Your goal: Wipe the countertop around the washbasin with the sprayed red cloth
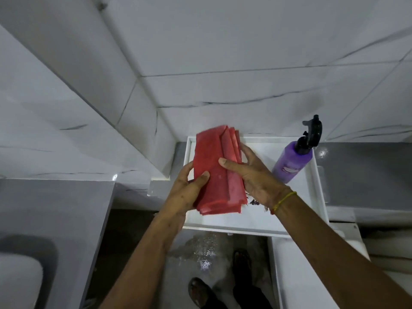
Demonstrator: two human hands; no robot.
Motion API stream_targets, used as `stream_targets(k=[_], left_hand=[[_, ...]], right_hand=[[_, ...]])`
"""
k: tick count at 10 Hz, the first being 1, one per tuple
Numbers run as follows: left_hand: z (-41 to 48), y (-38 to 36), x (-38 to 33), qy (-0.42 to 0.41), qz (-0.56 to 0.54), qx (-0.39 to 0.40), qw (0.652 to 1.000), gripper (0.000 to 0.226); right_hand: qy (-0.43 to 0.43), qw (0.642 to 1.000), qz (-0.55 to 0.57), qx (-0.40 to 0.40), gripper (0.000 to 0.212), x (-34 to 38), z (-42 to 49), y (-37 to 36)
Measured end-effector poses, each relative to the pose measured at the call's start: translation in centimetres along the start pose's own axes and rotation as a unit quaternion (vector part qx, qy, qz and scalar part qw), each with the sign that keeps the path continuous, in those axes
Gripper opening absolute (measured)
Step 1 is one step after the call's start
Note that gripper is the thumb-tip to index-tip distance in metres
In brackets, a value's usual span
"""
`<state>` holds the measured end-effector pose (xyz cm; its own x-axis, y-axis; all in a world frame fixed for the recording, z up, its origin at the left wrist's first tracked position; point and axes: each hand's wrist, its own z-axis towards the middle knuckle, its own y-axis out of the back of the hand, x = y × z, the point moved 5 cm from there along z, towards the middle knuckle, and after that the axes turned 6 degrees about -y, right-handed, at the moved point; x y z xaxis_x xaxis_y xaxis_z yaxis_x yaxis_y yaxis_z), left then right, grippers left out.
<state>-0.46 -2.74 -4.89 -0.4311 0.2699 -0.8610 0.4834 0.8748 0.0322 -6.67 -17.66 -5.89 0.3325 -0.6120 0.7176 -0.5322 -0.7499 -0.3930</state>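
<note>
A folded red cloth (214,172) is held upright in the air over a white tray-like ledge (252,221) against the tiled wall. My left hand (185,192) grips its lower left edge, thumb across the front. My right hand (256,177) holds its right side, thumb pressed on the front, fingers behind. A yellow thread band circles my right wrist. The grey countertop (365,166) runs to the right of the ledge. At the bottom left, a white washbasin (17,279) sits in another grey counter (55,208).
A purple spray bottle (294,161) with a black trigger head stands on the ledge's right side, close to my right hand. Marble-look wall tiles (245,52) rise behind. The wet floor (200,253) and my sandalled feet (200,291) show below. A white fixture (301,275) sits lower right.
</note>
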Motion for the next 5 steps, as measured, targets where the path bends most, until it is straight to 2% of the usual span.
stream_targets(k=[1, 2, 3, 4, 5], left_hand=[[2.1, -0.3, 2.3, 0.051, 0.136, -0.004, 0.989, 0.035], [3.4, 0.2, 3.4, 0.008, 0.306, -0.021, 0.952, 0.042], [3.5, 0.1, 3.2, -0.034, 0.457, 0.000, 0.889, 0.046], [2.8, 0.4, 2.5, -0.064, 0.558, 0.001, 0.827, 0.045], [1.8, 0.5, -0.3, -0.152, 0.573, -0.025, 0.805, 0.036]], right_hand=[[-0.052, 0.978, -0.166, -0.110, 0.080, -1.9, 1.1, 1.8], [-0.037, 0.935, -0.300, -0.184, 0.069, -3.6, 1.6, 2.3], [-0.024, 0.884, -0.417, -0.210, 0.067, -3.6, 1.8, 2.0], [-0.006, 0.819, -0.525, -0.230, 0.058, -3.7, 0.7, 0.6], [0.078, 0.783, -0.573, -0.232, 0.043, -3.0, -1.3, -2.2]])
